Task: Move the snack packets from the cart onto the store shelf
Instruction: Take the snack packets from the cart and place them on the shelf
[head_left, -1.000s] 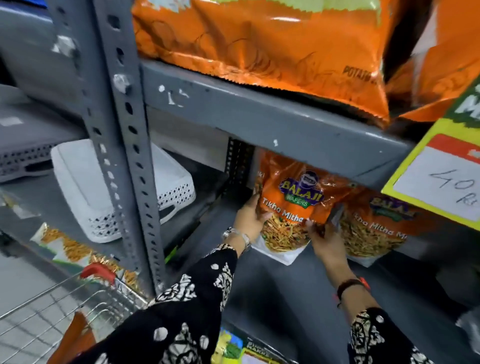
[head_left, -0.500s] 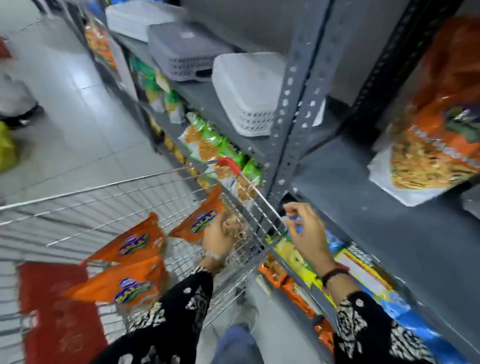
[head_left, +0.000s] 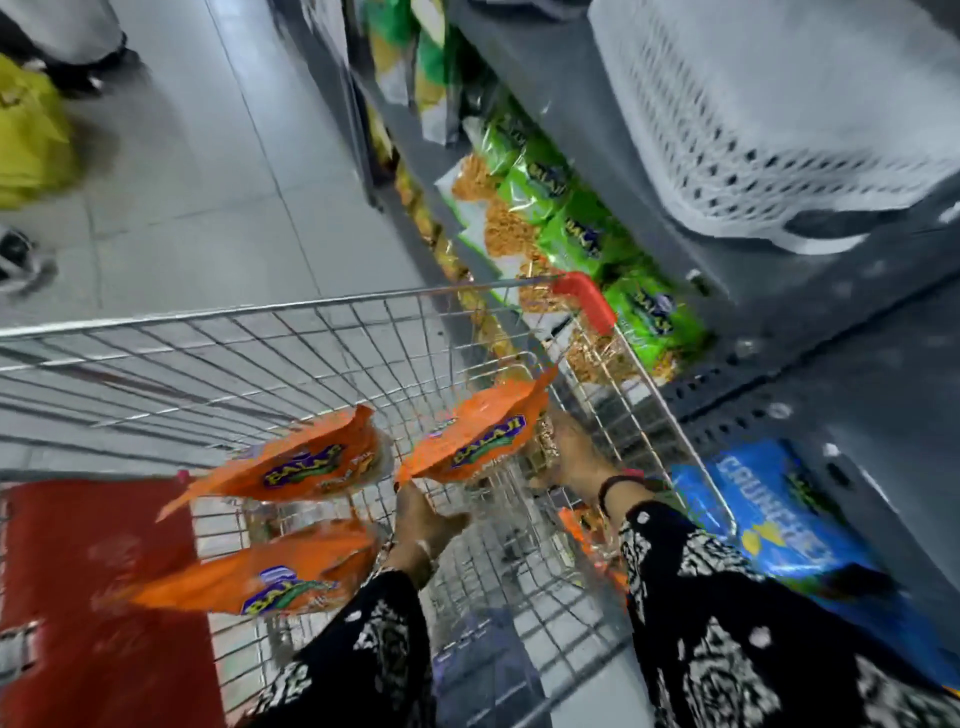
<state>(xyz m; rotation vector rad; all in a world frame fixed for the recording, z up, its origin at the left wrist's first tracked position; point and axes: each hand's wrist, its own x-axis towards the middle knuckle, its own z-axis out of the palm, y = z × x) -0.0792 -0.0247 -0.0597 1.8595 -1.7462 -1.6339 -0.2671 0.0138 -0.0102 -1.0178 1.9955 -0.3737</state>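
Note:
Three orange snack packets are in the wire cart (head_left: 260, 312). The one nearest the shelf (head_left: 472, 441) is raised off the cart floor and tilted. My left hand (head_left: 423, 519) grips its lower left corner. My right hand (head_left: 569, 452) holds its right end, inside the cart's right wall. Two more orange packets (head_left: 306, 467) (head_left: 260, 582) lie to the left, one behind the other. The grey store shelf (head_left: 883, 395) runs along the right of the cart. The frame is blurred by motion.
A white perforated basket (head_left: 779, 130) sits on the shelf at upper right. Green snack packets (head_left: 576, 234) fill the tier below it, with a blue packet (head_left: 769, 525) at lower right. A red flap (head_left: 78, 597) covers the cart's near left. A yellow bag (head_left: 26, 140) lies on the floor.
My view swung from the shelf down to the cart. My left hand reached the orange packet first; my right hand left the shelf edge and joined it on the same packet.

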